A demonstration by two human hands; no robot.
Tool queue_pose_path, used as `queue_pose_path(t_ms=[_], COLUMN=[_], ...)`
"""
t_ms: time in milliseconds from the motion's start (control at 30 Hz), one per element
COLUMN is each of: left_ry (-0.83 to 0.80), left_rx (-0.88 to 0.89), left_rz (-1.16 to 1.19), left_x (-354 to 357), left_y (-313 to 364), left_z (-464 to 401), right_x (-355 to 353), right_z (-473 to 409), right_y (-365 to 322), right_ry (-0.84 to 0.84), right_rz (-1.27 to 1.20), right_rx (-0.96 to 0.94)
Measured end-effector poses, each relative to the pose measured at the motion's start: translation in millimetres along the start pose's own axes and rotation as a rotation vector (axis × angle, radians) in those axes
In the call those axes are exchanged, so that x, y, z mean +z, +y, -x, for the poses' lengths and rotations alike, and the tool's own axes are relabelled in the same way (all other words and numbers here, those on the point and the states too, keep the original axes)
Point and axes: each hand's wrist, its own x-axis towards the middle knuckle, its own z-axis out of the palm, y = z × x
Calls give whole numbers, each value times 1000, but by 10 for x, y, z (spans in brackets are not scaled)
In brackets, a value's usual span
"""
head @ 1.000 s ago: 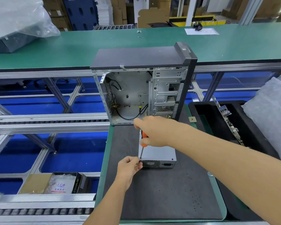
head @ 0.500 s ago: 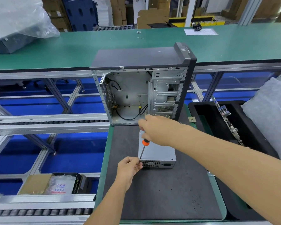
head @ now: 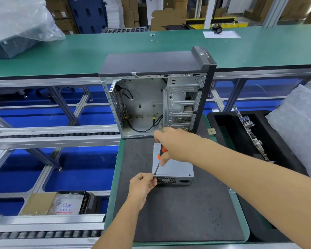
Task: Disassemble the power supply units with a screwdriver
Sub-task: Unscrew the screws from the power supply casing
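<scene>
- Green-edged surface [head: 240, 220] with dark grey mat, factory floor and cardboard stacks behind.
- Power supply unit [head: 176, 169]: small silver metal box, flat on the mat, just in front of the open computer case [head: 156, 97]; perforated fan grille and black socket on the near face; screw head visible at the near right top corner.
- Screwdriver [head: 160, 156]: orange-and-black handle, thin shaft slanted down to the near left top corner of the unit.
- Right hand [head: 176, 144]: clenched round the handle, most of it covered.
- Left hand [head: 142, 186]: pinching the near left corner of the unit, fingertips beside the screwdriver tip.
- Hidden or unclear: screw under the tip not discernible; far end of the unit covered by the right hand; circuit board [head: 250, 130] in the black tray [head: 221, 119] seen edge-on only.
</scene>
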Motion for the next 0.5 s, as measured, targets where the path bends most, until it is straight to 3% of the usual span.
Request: queue_pose_path(t_ms=[133,300,500], left_ry=[12,-1,9], left_rx=[-3,1,-5], left_rz=[-24,-14,-28], left_x=[10,-4,-3], left_y=[4,8,21], left_z=[-2,4,37], right_x=[9,-1,33], right_z=[12,-9,-35], right_y=[-53,-61,-71], right_ry=[65,139,133], right_rz=[209,-183,-163], right_rx=[-103,-129,51])
